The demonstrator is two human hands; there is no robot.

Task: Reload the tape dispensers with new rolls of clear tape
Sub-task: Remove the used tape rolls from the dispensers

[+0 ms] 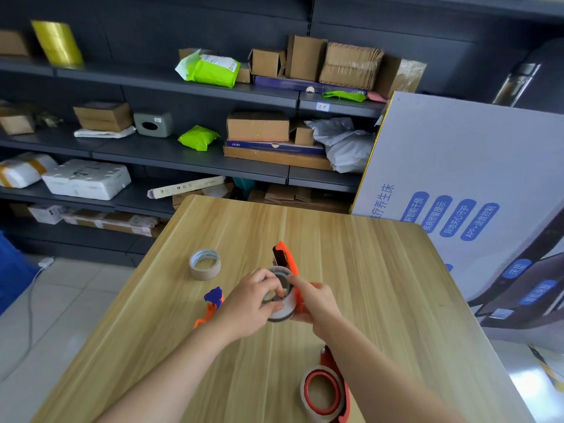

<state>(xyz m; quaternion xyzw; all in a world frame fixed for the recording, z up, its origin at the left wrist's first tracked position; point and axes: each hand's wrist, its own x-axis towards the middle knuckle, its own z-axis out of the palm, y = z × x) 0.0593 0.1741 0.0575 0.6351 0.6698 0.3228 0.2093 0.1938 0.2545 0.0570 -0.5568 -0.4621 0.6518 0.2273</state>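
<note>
**Roll Pressed to the Dispenser, Seating Unconfirmed**

Far left on the table [381, 270]: a spare tape roll [205, 264], flat, core upward, well apart from both hands. Next, just beside the left wrist: a blue-and-orange dispenser [212, 302], lying down, no roll visible in it.

Then the left hand [248, 305], fingers curled over the rim and into the core of the clear tape roll [282, 311], thumb clamped on the near edge. Tipped on edge, with the core axis running across toward the right, straight at the orange dispenser [287, 257] touching its right face.

Gripped there by the right hand [319, 300], fingers wrapped round the frame, forefinger laid along the top of the roll. Long axis of that dispenser pointing away, cutter end far and raised.

Probably calls for a push from left to right along the core axis. Cannot tell whether already seated on the hub.

Nearest, lower right: a loaded dispenser [328, 389], pale roll round its red hub.
</note>
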